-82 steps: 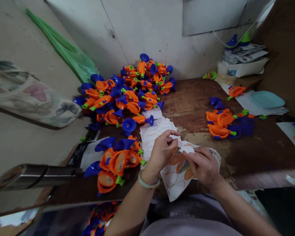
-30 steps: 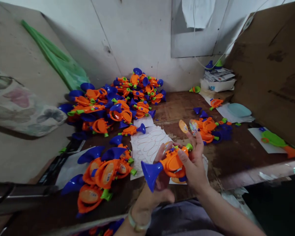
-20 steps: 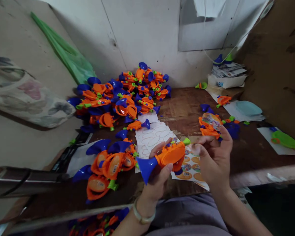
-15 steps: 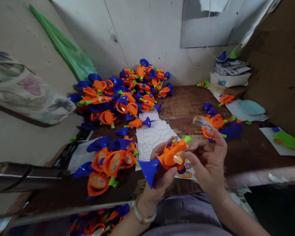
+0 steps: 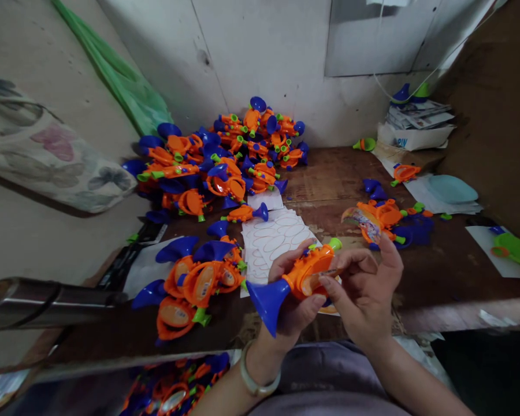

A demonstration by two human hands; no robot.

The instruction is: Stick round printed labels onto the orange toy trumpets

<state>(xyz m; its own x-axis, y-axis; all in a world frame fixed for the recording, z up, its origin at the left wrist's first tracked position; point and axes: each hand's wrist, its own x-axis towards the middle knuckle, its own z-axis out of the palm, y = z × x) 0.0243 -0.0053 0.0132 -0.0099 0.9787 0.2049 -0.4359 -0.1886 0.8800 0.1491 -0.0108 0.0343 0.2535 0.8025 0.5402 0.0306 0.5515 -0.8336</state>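
Note:
My left hand [image 5: 297, 318] is wrapped round an orange toy trumpet [image 5: 307, 268] with a blue bell and a lime-green mouthpiece, its bell tilted down to the left. My right hand [image 5: 368, 300] pinches an orange oval sticker [image 5: 314, 283] between thumb and finger, against the flat side of the trumpet. A second, colourful oval sticker [image 5: 363, 221] clings to a raised fingertip of the same hand. Below the trumpet, part of a sticker sheet [image 5: 329, 310] shows. Sheets of paper with empty oval outlines [image 5: 277, 234] lie just beyond my hands.
Behind, a heap of toy trumpets [image 5: 225, 156] leans to the wall. Several stickered trumpets [image 5: 201, 283] sit at left near a steel flask [image 5: 47, 303]. Orange trumpet parts [image 5: 385, 211] lie at right, with a light-blue dish [image 5: 453, 189] farther off. More trumpets [image 5: 173, 393] are below the table edge.
The trumpet has turned slightly in my left hand, and the sticker in my right fingers now lies closer along its side. The whole view has shifted a little.

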